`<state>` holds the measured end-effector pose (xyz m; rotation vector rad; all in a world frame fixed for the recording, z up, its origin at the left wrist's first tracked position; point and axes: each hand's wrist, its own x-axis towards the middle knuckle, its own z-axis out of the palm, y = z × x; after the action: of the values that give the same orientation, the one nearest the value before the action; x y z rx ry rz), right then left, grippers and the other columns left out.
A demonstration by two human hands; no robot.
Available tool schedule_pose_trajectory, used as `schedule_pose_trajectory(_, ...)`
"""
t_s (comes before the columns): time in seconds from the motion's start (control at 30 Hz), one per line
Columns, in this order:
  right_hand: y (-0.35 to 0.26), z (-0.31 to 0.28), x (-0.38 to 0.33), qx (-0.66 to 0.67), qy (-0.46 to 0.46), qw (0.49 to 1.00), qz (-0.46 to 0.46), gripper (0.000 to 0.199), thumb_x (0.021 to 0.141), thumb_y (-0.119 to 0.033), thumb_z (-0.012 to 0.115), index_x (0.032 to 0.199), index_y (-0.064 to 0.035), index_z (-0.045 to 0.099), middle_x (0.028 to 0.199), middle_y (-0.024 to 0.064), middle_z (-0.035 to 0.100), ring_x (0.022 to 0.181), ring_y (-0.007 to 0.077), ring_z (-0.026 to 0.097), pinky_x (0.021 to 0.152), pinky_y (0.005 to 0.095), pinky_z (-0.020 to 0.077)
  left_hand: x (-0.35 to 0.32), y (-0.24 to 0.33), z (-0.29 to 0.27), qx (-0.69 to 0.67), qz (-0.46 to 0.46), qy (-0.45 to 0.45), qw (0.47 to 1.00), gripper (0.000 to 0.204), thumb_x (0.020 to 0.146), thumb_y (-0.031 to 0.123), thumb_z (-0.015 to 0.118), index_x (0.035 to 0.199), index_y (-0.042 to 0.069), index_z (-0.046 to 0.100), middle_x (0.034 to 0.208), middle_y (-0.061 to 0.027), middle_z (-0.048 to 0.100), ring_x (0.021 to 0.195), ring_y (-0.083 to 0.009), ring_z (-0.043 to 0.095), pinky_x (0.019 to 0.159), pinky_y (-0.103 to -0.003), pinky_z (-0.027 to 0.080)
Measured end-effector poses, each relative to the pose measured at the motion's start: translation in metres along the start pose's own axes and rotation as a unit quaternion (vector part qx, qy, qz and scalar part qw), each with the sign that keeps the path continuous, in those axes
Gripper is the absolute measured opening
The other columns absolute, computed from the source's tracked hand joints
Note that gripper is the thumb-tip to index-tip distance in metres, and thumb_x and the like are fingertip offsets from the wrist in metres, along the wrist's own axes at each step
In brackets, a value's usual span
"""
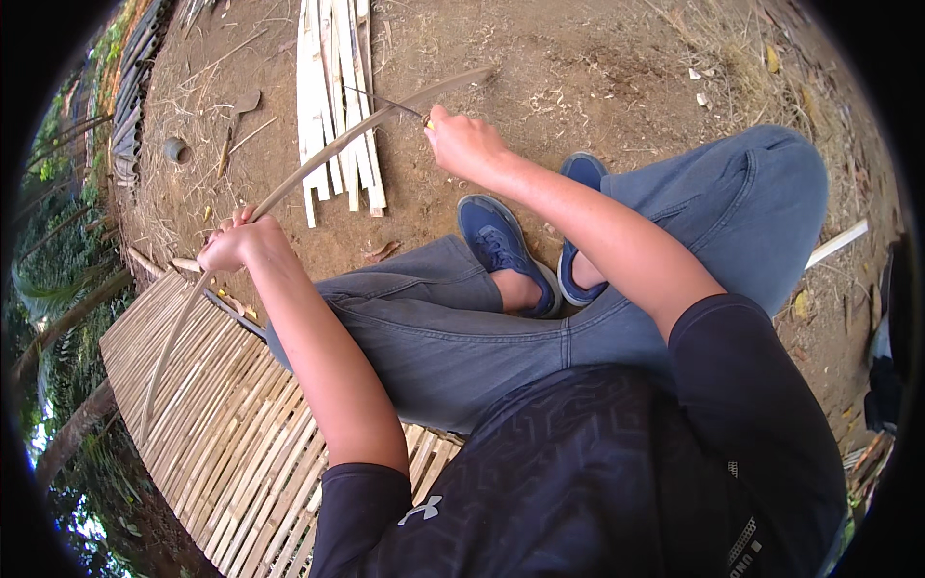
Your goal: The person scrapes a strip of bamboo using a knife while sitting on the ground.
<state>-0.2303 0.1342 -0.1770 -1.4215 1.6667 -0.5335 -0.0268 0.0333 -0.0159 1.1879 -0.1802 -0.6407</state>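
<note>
A long, narrow, brownish strip, which looks like split bamboo, runs in a curve from the upper middle down to the lower left. My left hand is wrapped round it partway along, and its lower end bends down over the slatted seat. In my right hand is a knife with a thin dark blade; most of its handle is hidden by my fingers. The blade lies across the strip near its far end, pointing left. Whether its edge bites into the strip I cannot tell.
Several pale split strips lie in a bundle on the dirt ahead. I sit on a bamboo-slat bench. A flat-bladed tool and a short hollow piece lie at the left. Dark poles are stacked beyond them.
</note>
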Motion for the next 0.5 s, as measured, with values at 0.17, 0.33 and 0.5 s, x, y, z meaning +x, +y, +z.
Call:
schedule_pose_trajectory(0.17, -0.020, 0.007, -0.001, -0.042, 0.034, 0.998, 0.036, 0.021, 0.091, -0.003, 0.044, 0.109, 0.0064, 0.049, 0.084, 0.0197, 0.067, 0.074, 0.0295, 0.069, 0.058, 0.0384, 0.0568, 0.009, -0.001, -0.005, 0.001, 0.004, 0.034, 0.999, 0.019, 0.087, 0.027, 0.026, 0.073, 0.015, 0.028, 0.065, -0.0015, 0.032, 0.049, -0.0136, 0.025, 0.043, -0.027, 0.023)
schedule_pose_trajectory(0.33, -0.004, 0.001, -0.003, -0.017, 0.049, 0.999, -0.010, 0.022, 0.088, 0.001, 0.044, 0.108, 0.0083, 0.050, 0.085, 0.0237, 0.067, 0.078, 0.0316, 0.070, 0.062, 0.0418, 0.0575, -0.009, 0.001, -0.001, 0.000, 0.013, 0.037, 0.999, 0.016, 0.084, 0.025, 0.028, 0.072, 0.015, 0.026, 0.062, -0.0008, 0.027, 0.049, -0.0141, 0.023, 0.044, -0.027, 0.022)
schedule_pose_trajectory(0.5, -0.014, 0.007, -0.007, 0.003, 0.032, 0.999, -0.003, 0.027, 0.103, -0.017, 0.037, 0.105, 0.0061, 0.049, 0.068, 0.0104, 0.059, 0.052, 0.0191, 0.058, 0.041, 0.0327, 0.0467, 0.006, 0.001, -0.003, -0.001, 0.018, 0.035, 0.999, 0.016, 0.084, 0.025, 0.028, 0.071, 0.015, 0.026, 0.062, -0.0006, 0.026, 0.050, -0.0150, 0.022, 0.045, -0.028, 0.022)
